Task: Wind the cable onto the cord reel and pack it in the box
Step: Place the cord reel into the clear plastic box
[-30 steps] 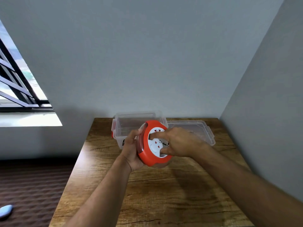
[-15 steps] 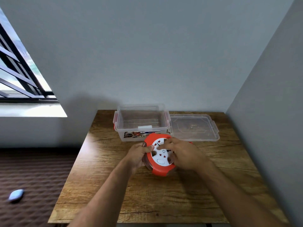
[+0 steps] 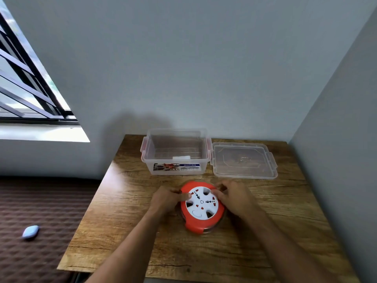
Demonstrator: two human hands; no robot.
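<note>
The cord reel (image 3: 202, 208) is a round orange drum with a white socket face, lying face up on the wooden table (image 3: 126, 221). My left hand (image 3: 166, 199) grips its left rim, thumb on the white face. On the reel's right side my right hand (image 3: 234, 198) holds the rim, fingers curled over the upper edge. No loose cable shows. Behind the reel stands the clear plastic box (image 3: 176, 170), open and with nothing in it except a small white label. Its clear lid (image 3: 244, 161) lies flat to the right of the box.
The table sits in a corner, with walls close behind and to the right. Left of it lies a brown quilted surface holding a small pale blue object (image 3: 30, 231). A barred window (image 3: 24, 88) is at the upper left.
The reel has come down from an upright hold in front of the box to lie flat and face up on the table, nearer to me. Both hands stayed on it.
</note>
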